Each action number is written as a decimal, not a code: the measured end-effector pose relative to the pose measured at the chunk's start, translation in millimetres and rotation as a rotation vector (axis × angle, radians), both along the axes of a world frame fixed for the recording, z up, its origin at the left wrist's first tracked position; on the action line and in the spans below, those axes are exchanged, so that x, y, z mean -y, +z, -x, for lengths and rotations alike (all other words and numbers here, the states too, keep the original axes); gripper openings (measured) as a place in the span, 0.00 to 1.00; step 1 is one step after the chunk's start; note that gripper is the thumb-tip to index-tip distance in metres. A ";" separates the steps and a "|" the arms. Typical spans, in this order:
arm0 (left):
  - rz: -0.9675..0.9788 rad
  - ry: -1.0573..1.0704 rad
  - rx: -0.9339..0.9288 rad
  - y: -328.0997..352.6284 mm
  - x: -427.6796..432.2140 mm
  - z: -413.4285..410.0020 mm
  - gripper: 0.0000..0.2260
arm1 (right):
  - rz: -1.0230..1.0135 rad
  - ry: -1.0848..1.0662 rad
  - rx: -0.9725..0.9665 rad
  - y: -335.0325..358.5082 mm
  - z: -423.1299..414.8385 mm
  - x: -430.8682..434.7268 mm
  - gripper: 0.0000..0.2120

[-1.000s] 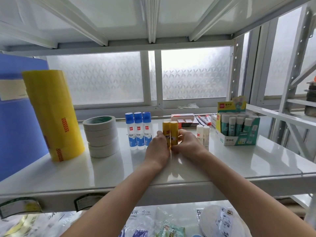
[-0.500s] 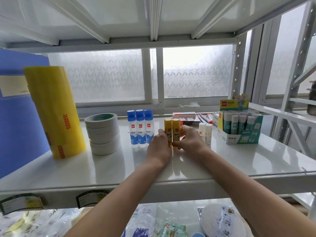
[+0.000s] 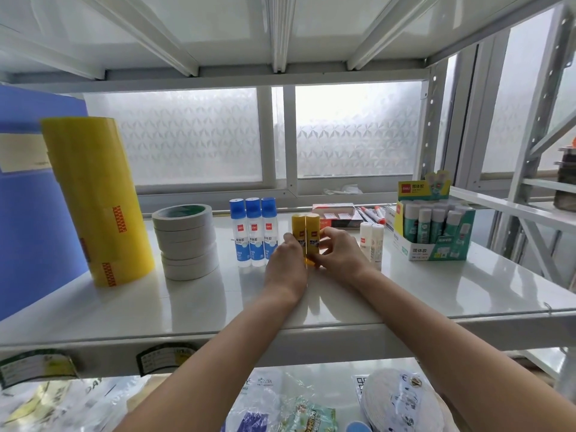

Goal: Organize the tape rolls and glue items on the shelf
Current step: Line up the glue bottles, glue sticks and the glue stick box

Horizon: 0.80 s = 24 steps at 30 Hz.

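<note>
Stacked white tape rolls (image 3: 187, 244) and blue-capped glue bottles (image 3: 253, 232) stand aligned; left hand (image 3: 285, 260) and right hand (image 3: 338, 254) grip two yellow glue sticks (image 3: 306, 227), probably a late adjustment.

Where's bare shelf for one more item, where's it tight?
Free: shelf front strip before the yellow tape stack and white tape stack, left of the left hand; also the front right corner before the green display box. Tight: middle row, where it and the right hand hold the yellow glue sticks between blue-capped glue bottles and white glue sticks.
</note>
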<state>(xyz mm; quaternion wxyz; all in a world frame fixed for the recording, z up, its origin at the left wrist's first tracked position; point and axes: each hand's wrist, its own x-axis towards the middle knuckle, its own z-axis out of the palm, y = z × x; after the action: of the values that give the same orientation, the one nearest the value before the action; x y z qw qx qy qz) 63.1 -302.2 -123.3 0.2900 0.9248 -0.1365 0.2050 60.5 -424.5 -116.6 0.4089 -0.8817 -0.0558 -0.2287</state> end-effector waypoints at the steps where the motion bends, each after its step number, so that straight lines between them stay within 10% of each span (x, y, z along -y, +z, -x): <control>1: -0.007 0.005 0.003 0.1 -0.1 0.3 0.16 | 0.004 -0.007 0.000 -0.2 -0.2 0.0 0.15; 16: -0.060 0.027 -0.044 5.0 -3.1 13.3 0.13 | 0.053 -0.045 -0.057 1.4 11.9 -3.5 0.14; 24: -0.595 0.011 -0.047 26.8 -10.8 49.1 0.12 | 0.108 -0.025 -0.135 8.2 65.0 8.1 0.20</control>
<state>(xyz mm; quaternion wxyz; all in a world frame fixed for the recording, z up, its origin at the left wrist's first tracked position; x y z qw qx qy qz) 14.0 -291.4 -96.4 0.0080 0.9744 -0.1788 0.1363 -4.5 -432.6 -108.4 0.3607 -0.9165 -0.0293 -0.1706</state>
